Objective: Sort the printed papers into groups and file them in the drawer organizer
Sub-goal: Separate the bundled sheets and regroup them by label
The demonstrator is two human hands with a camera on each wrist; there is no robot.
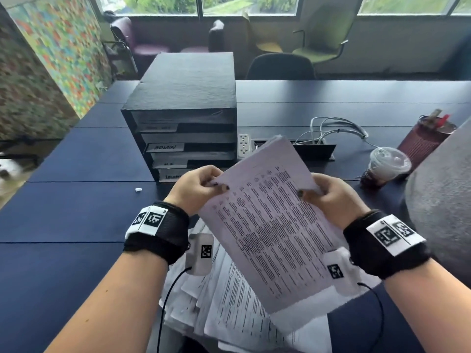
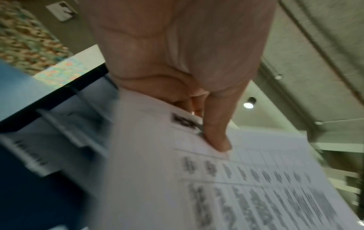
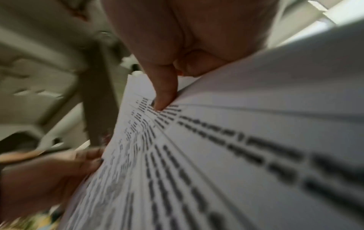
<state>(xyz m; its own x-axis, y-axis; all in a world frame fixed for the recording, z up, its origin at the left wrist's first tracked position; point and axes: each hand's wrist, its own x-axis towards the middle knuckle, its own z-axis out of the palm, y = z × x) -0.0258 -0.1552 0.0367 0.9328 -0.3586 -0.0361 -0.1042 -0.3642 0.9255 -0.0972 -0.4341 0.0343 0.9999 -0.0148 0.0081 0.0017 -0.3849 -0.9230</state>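
Observation:
A printed sheet (image 1: pixel 270 225) with a table of text is held tilted above the desk. My left hand (image 1: pixel 196 188) pinches its left edge and my right hand (image 1: pixel 328 197) pinches its right edge, thumbs on the printed face. In the left wrist view the thumb (image 2: pixel 216 137) presses on the sheet (image 2: pixel 236 194); in the right wrist view the thumb (image 3: pixel 165 96) presses on the sheet (image 3: pixel 236 155). A messy pile of printed papers (image 1: pixel 229 314) lies under my hands. The black drawer organizer (image 1: pixel 183 118) with labelled slots stands behind my left hand.
The dark blue table (image 1: pixel 63 225) stretches left. A plastic cup with a drink (image 1: pixel 387 166), a red tumbler (image 1: pixel 423 141), a power strip (image 1: pixel 243 145) with white cables (image 1: pixel 336 128) sit at the right. A grey rounded object (image 1: pixel 443 212) is at the right edge. Chairs stand behind.

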